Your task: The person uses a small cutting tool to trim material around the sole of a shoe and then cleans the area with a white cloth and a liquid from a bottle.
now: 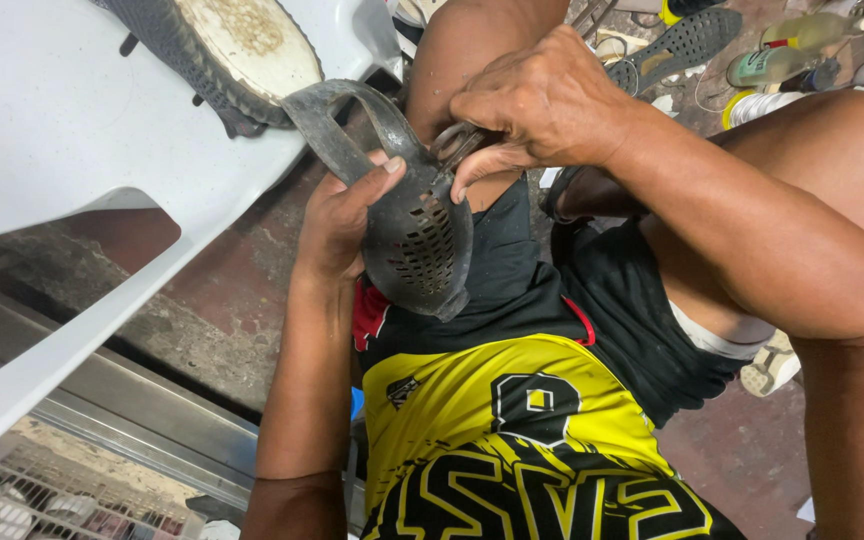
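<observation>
Left hand (337, 225) grips dark rubber sole (407, 215) over lap; right hand (542, 105) clenched on metal tool (455, 143) at sole's edge. Best to brace sole firmly, short controlled strokes

Single view only, head-worn camera, no second view to share scene. Looks steeply down from wearer's head onto own lap and forearms. Very near: arms fill frame from 6 o'clock toward centre. Left hand (337, 225) just left of centre, right hand (542, 105) toward 12 o'clock, black rubber sole (417, 235) between them at centre. White plastic chair (52, 130) at 10 o'clock. Floor (742, 450) at 4 o'clock. Clutter of bottles (782, 55) at 1 o'clock, farther off.
</observation>
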